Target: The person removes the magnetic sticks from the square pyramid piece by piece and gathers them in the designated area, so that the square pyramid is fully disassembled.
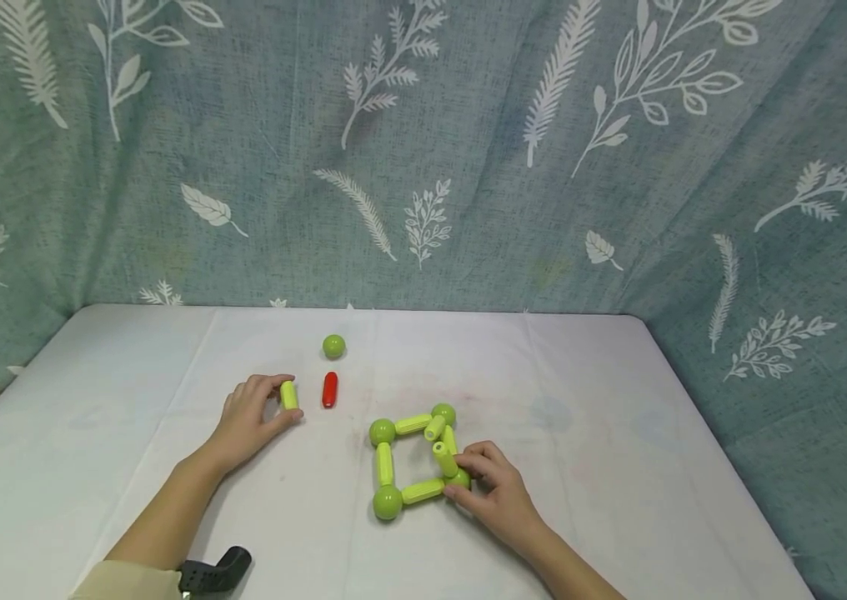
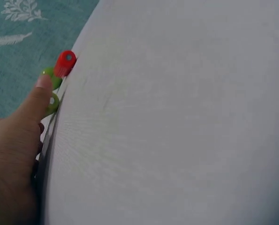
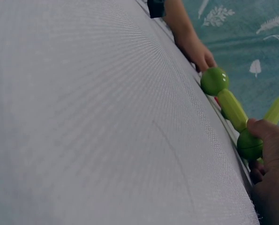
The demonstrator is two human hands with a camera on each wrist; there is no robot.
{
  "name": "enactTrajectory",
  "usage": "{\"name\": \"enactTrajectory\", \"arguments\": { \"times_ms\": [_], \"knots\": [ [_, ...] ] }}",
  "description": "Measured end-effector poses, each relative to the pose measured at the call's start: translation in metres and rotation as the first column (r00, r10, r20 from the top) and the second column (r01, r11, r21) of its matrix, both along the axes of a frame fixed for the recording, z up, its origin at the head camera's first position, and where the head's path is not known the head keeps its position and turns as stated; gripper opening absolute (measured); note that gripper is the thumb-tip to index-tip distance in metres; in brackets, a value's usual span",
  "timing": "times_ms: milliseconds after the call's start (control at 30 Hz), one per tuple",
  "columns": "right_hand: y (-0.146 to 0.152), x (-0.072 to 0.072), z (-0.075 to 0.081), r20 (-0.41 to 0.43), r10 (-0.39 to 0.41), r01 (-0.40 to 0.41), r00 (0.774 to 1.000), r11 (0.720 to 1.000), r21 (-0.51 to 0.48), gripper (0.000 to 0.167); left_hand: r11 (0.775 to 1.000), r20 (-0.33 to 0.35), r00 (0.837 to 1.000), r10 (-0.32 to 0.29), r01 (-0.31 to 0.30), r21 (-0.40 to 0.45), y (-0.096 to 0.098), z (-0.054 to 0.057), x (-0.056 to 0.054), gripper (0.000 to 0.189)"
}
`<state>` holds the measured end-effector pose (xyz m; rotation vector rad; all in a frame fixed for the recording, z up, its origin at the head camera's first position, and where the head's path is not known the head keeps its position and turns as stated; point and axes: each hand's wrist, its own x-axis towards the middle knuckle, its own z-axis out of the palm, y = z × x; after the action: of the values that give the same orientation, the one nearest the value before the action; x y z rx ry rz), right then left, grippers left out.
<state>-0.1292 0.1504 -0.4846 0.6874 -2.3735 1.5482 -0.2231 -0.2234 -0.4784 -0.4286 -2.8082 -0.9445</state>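
My left hand (image 1: 247, 421) pinches a short yellow-green rod (image 1: 289, 395) between thumb and fingers, left of the square. The square is built from green balls (image 1: 388, 502) joined by yellow-green rods (image 1: 384, 464). At its near right corner, my right hand (image 1: 497, 493) holds the corner ball (image 3: 250, 144), thumb in front and fingers behind. From that corner an upright rod (image 1: 444, 460) rises, tilted a little; a second upright rod (image 1: 434, 428) stands at the far right corner. The fingers partly cover the square's right side. In the left wrist view the thumb hides most of the held rod.
A red rod (image 1: 329, 390) lies just right of my left hand, with a loose green ball (image 1: 333, 346) beyond it. A white cloth (image 1: 603, 400) covers the table. Behind it hangs a leaf-patterned curtain (image 1: 281, 150). A black band (image 1: 213, 573) is on the left wrist.
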Motion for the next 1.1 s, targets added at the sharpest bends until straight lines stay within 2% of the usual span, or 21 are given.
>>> {"name": "enactTrajectory", "arguments": {
  "times_ms": [167,300,400,500,633,733,800,933,1033,1100],
  "knots": [
    [-0.002,0.002,0.002,0.018,-0.004,0.004,1.0,1.0,0.006,0.03,0.997,0.042,0.999,-0.016,0.019,-0.076,0.0,0.001,-0.01,0.056],
    [-0.005,0.007,0.014,0.012,-0.005,0.005,1.0,1.0,0.021,0.03,0.994,0.084,0.996,-0.038,0.046,-0.095,-0.001,0.0,-0.019,0.058],
    [-0.007,0.01,0.026,-0.011,0.003,-0.003,1.0,1.0,0.027,0.03,0.994,0.111,0.993,-0.039,0.05,-0.097,-0.001,0.0,-0.023,0.062],
    [-0.008,0.012,0.033,-0.038,0.007,-0.006,0.999,0.999,0.034,0.029,0.997,0.114,0.993,-0.029,0.036,-0.061,-0.001,0.001,-0.025,0.068],
    [-0.006,0.011,0.035,-0.046,0.002,-0.001,0.999,0.999,0.033,0.029,0.998,0.039,0.999,0.008,-0.011,0.061,0.007,0.001,-0.022,0.071],
    [-0.005,0.011,0.035,-0.049,-0.006,0.007,0.999,1.0,0.021,0.03,0.992,-0.046,0.999,0.02,-0.014,0.124,0.02,0.0,-0.017,0.067],
    [-0.004,0.011,0.034,-0.056,-0.01,0.01,0.998,1.0,0.014,0.031,0.991,-0.091,0.996,-0.001,0.013,0.133,0.03,0.0,-0.012,0.065],
    [-0.004,0.009,0.033,-0.052,-0.012,0.012,0.999,1.0,0.004,0.031,0.991,-0.158,0.984,-0.08,0.096,0.094,0.05,0.0,-0.002,0.065],
    [-0.005,0.01,0.032,-0.035,-0.005,0.005,0.999,1.0,-0.002,0.03,0.984,-0.224,0.965,-0.135,0.157,0.085,0.063,-0.001,0.004,0.067],
    [-0.006,0.01,0.032,-0.025,0.004,-0.004,1.0,1.0,-0.008,0.03,0.981,-0.274,0.95,-0.147,0.175,0.081,0.07,-0.001,0.007,0.069]
  ]
}}
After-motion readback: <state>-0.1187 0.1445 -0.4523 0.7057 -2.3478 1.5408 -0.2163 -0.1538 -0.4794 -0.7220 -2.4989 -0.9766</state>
